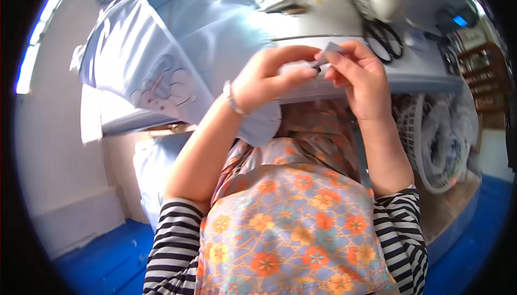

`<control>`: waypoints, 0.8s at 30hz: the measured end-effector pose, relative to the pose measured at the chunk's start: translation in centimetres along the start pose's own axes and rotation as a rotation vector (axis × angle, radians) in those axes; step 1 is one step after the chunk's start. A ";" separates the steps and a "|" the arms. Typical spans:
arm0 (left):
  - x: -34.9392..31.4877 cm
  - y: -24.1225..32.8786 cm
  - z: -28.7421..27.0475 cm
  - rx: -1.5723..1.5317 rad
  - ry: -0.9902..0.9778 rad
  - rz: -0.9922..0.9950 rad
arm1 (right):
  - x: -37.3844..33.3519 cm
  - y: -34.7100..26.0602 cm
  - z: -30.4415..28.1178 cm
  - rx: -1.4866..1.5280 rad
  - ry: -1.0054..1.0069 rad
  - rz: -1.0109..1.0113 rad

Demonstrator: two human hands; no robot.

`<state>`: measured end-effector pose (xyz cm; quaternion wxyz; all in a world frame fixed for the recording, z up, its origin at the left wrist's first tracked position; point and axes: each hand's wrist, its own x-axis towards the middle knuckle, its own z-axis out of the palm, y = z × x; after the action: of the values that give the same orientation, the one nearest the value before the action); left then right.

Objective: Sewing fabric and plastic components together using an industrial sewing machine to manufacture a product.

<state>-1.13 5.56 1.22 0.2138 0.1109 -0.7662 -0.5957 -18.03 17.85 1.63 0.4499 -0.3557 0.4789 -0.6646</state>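
My two hands meet above the front edge of the white table. My right hand [362, 77] pinches a small flat grey piece [332, 51], which looks like folded fabric or a tag. Thumb and forefinger of my left hand [272, 74] close in from the other side, near the same piece. A pale whitish scrap [295, 68] shows between those fingers, and a small dark spot lies by the thumb tip; blur hides what it is. Light blue fabric [210, 53] with a printed figure spreads over the table to the left, and a rounded flap of it hangs beneath my left wrist.
Black-handled scissors [384, 39] lie on the table just beyond my right hand. Parts of what looks like a sewing machine [385, 1] stand at the back. A white plastic basket [412, 133] with clear bags is at the right. A floral apron [293, 230] covers my lap.
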 end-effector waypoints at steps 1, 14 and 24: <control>0.0 0.1 0.0 -0.111 -0.013 -0.080 | 1.1 0.7 1.6 -0.050 -0.018 0.027; -0.3 -1.2 -2.0 -0.321 0.397 -0.337 | 1.6 3.9 5.9 -0.935 -0.138 -0.917; -0.7 0.6 -2.5 -0.256 0.218 -0.307 | 6.3 1.5 4.7 -0.337 -0.067 -0.267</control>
<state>0.69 3.82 2.12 0.2143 0.2621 -0.6310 -0.6980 -15.58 10.25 1.83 0.3081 -0.5081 0.5166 -0.6166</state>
